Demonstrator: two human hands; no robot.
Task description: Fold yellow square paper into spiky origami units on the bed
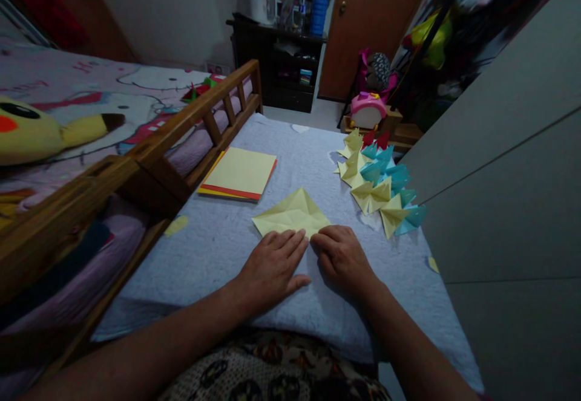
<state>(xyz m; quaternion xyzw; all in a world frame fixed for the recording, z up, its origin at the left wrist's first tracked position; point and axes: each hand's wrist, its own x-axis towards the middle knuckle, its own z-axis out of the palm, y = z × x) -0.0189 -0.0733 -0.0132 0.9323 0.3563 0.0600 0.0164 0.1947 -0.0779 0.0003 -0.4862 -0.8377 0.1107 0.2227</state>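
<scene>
A pale yellow sheet of origami paper point(297, 210) with crease lines lies on the cloth-covered table, its far corner pointing away from me. My left hand point(276, 265) rests flat on its near left part, fingers stretched out and thumb apart. At the near right edge, my right hand point(342, 259) has its fingers curled, with the fingertips pinching or pressing the paper's border. Both hands cover the near part of the sheet. To the left is a stack of square paper point(240, 171), pale yellow on top with orange and red edges below.
Folded paper pieces point(372, 195) in yellow, blue and red stand in rows at the table's right side. A wooden bed rail point(200, 107) borders the left, with a yellow plush toy point(36, 135) beyond. A pale cabinet point(508, 177) flanks the right.
</scene>
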